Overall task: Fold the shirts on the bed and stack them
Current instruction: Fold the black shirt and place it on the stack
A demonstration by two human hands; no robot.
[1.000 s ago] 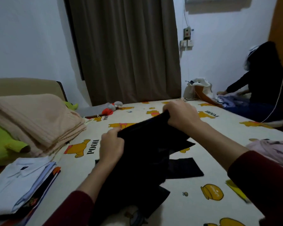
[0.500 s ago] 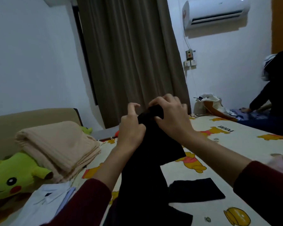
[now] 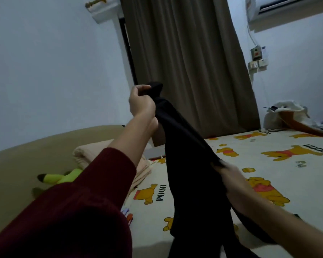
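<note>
A black shirt [image 3: 190,164] hangs in the air above the bed [image 3: 268,164], stretched between my hands. My left hand [image 3: 141,103] is raised high and grips the shirt's upper end in a fist. Lower and to the right, my right hand [image 3: 231,181] holds the shirt's edge; it is blurred. The shirt's lower part drapes down out of view at the bottom edge.
A folded beige blanket [image 3: 86,153] and a green-yellow plush toy [image 3: 63,177] lie at the left by the beige headboard [image 3: 26,161]. A brown curtain [image 3: 185,62] hangs behind. A white bag [image 3: 283,116] sits at the far right of the cartoon-bear sheet.
My hands have parted: the left lifted the shirt's end up and left, the right slid down and right along the fabric. The camera tilted up; the other person has left the view.
</note>
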